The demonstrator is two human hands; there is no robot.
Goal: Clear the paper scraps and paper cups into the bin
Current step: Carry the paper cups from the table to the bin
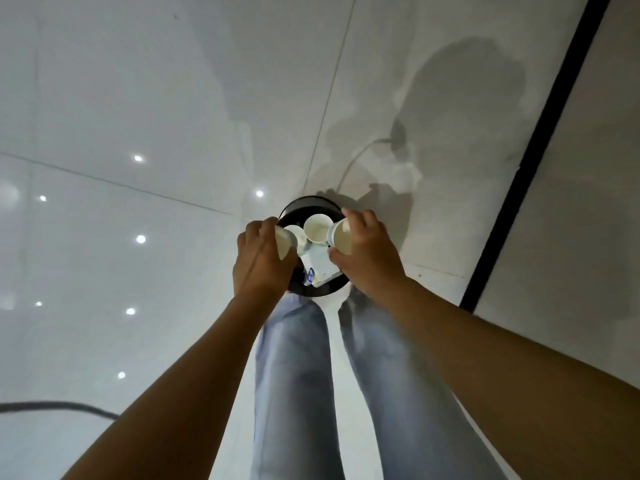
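A round black bin (pixel 309 204) stands on the pale tiled floor just beyond my feet. Above its left rim, my left hand (pixel 261 259) grips a white paper cup (pixel 283 244) that lies on its side. Over the right rim, my right hand (pixel 367 252) holds another white paper cup (pixel 340 236), tipped so its mouth faces left. Two more paper cups (pixel 317 228) lie inside the bin, mouths up. A white paper piece (pixel 320 269) with blue print lies in the bin under them.
Glossy white floor tiles surround the bin. A black strip (pixel 540 147) runs diagonally across the floor at the right. A dark cable (pixel 59 407) lies on the floor at the lower left. My legs in light jeans stand right behind the bin.
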